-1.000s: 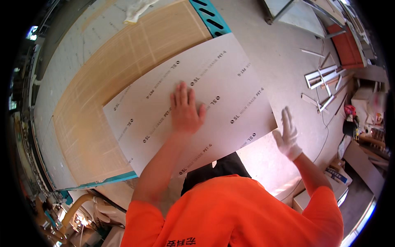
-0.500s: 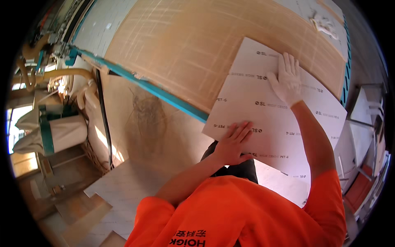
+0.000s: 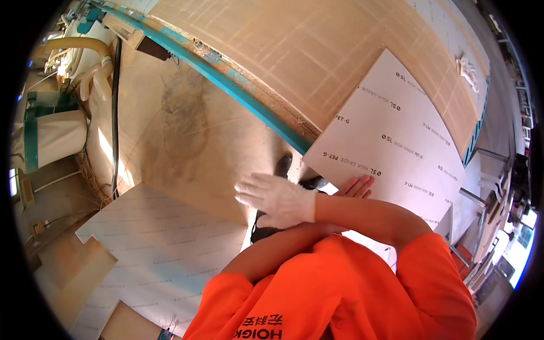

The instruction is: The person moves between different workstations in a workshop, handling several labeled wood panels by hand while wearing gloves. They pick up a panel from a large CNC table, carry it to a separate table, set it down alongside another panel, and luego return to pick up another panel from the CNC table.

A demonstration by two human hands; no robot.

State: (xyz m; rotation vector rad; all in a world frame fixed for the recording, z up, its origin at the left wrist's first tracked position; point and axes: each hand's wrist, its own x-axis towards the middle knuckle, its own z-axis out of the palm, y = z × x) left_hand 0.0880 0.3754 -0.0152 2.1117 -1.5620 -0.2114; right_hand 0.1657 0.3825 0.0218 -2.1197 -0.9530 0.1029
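A white sheet (image 3: pixel 399 144) marked with scattered lines of dark print is laid on the tan top of the desk (image 3: pixel 255 54), at the person's right, and its nearer part is carried out past the desk's edge toward the orange shirt (image 3: pixel 334 289). The forearms are crossed in front of the body, the right one being passed over the left. By the bare left hand (image 3: pixel 356 186), the sheet's upper face is touched near its closest side, with the fingers laid out straight; the thumb and palm are hidden by the right forearm, so whether the margin is gripped cannot be told. The right hand, in a white glove (image 3: pixel 276 199), is stretched toward the left above the floor (image 3: pixel 187 130), unfolded and released, with its fingers extended and the sheet left clear of it. The desk is bordered on its near side by a teal rail (image 3: pixel 226 85), and a crumpled white cloth (image 3: pixel 468 72) is set down near its far right side. Below the gloved hand a dark shoe (image 3: pixel 283 165) can be seen. On the floor at the lower left, a large pale panel (image 3: pixel 170 243) is spread, also covered in rows of small print, and farther left a black hose (image 3: pixel 117 113) is run beside a cream bag (image 3: pixel 56 139) banded in green.
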